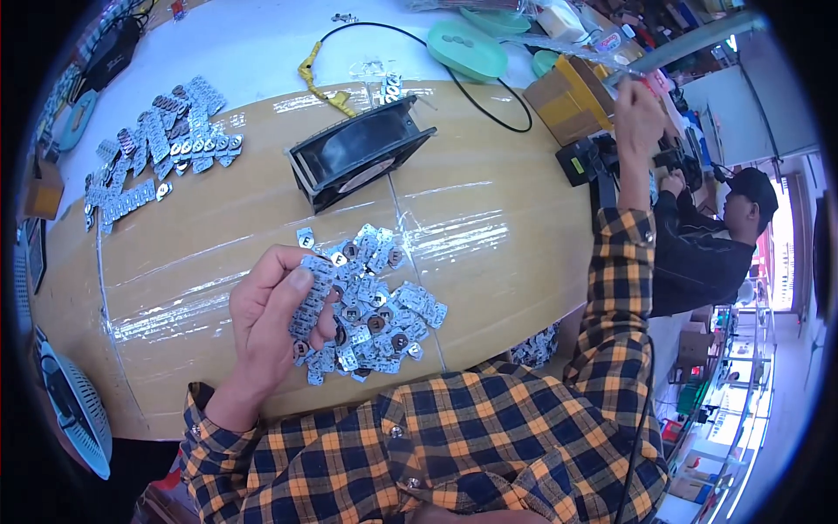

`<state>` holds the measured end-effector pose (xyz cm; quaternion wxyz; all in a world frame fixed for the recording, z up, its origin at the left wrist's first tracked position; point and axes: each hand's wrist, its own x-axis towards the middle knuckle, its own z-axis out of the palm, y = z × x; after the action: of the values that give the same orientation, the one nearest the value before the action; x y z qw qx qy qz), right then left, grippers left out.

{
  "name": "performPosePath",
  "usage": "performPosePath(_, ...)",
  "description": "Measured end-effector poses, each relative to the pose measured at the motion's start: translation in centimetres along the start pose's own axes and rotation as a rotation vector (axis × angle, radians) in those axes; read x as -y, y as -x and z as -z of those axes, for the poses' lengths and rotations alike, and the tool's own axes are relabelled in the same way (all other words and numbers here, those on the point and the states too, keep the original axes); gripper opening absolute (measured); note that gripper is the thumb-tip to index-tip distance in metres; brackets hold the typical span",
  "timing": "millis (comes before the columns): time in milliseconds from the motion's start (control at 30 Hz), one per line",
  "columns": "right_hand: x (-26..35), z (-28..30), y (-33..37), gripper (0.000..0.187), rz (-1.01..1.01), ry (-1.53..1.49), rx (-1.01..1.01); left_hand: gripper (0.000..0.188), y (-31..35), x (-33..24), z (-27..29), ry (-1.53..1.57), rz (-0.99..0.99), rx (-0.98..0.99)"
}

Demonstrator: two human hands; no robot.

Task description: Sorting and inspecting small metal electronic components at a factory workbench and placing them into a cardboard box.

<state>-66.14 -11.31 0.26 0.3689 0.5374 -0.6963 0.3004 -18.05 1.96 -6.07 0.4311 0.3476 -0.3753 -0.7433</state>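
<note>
My left hand [266, 319] is closed around a stack of small silvery metal plates [312, 301], thumb pressed on top. Just beyond and beside it lies a loose pile of the same metal plates [384, 327], some with round dark or pale discs. At the upper right my right hand [639, 113] is raised, its fingers curled together beside a clear plastic strip [576, 51] and a small red piece. What those fingers hold, if anything, I cannot make out.
A black square fan [358, 155] stands mid-table. Rows of stacked plates [170, 131] lie at the far left. Beyond are a yellow-wrapped cable [307, 70], a green dish [467, 52] and a cardboard box [567, 105]. A person in dark clothes [703, 253] sits at right.
</note>
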Motion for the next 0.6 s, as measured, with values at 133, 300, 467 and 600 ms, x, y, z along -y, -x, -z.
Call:
performPosePath(133, -4.2, -3.8, 0.2, 0.031, 0.069, 0.094, 0.063, 0.017, -0.5, 0.7, 0.0, -0.173, -0.034, -0.076)
performPosePath(300, 8.7, 7.0, 2.9, 0.024, -0.345, -0.879, 0.401, 0.013, -1.1, 0.8, 0.4, -0.187, 0.028, -0.1)
performPosePath(467, 18.3, 11.0, 10.5, 0.022, -0.085, -1.3, 1.164, 0.011, -0.8, 0.9, 0.5, -0.192, -0.065, -0.067)
performPosePath(600, 22.1, 12.2, 12.4, 0.025, -0.05, -1.342, 1.343, 0.01, -0.7, 0.6, 0.3, -0.27, -0.052, -0.028)
